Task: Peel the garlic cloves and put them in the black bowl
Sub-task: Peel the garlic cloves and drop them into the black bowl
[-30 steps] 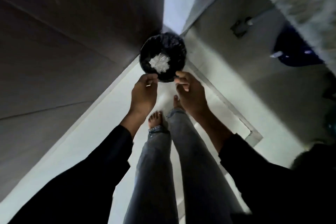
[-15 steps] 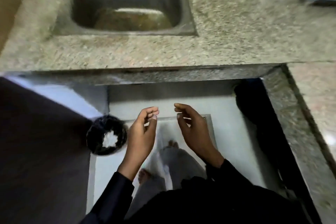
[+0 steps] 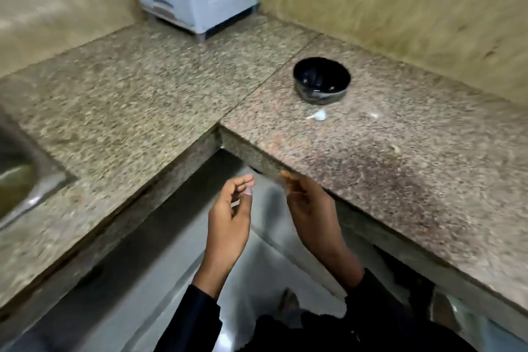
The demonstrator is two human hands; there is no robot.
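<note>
Well beyond both loosely curled, empty hands [image 3: 228, 217] [image 3: 311, 208], black bowl [image 3: 321, 80], garlic clove [image 3: 318, 115] beside.

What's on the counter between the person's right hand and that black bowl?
In the head view, one garlic clove lies just before the black bowl; otherwise bare granite counter separates it from the right hand.

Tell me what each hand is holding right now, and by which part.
Nothing visible in either: the left hand and right hand hover with loosely curled fingers, off the counter.
</note>
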